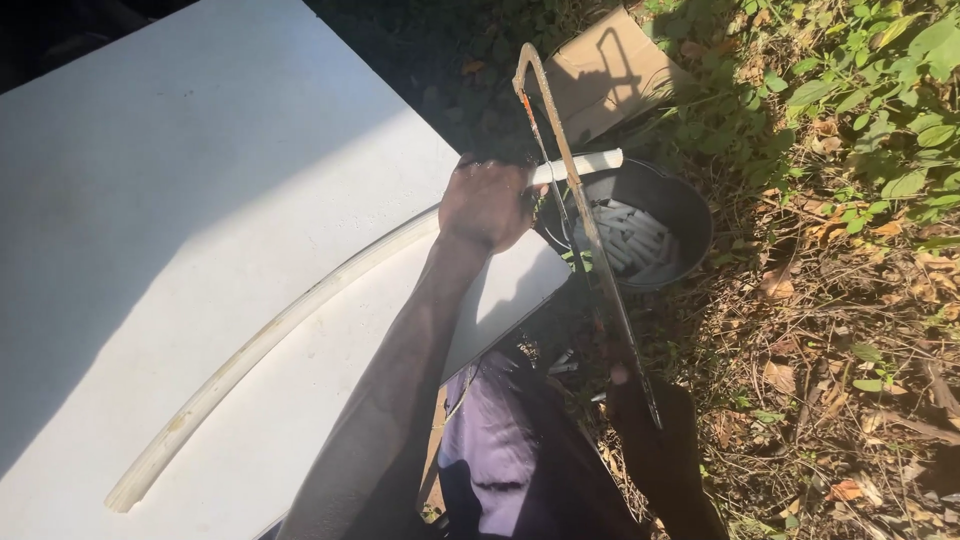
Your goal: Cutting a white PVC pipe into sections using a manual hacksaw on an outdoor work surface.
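A long, curved white pipe (290,310) lies across a white table top (200,180), with its end sticking out past the table's right edge. My left hand (485,205) presses down on the pipe near that edge. A rusty hacksaw (590,230) crosses the pipe's free end, just right of my left hand. My right hand (640,400) is in deep shadow at the lower end of the saw and grips its handle. Below the pipe's end stands a black bucket (690,215) holding several short white pipe pieces (625,235).
A flattened piece of cardboard (600,70) lies on the ground behind the bucket. Green plants (880,90) and dry leaves (830,330) cover the ground to the right. My purple clothing (490,450) shows at the bottom.
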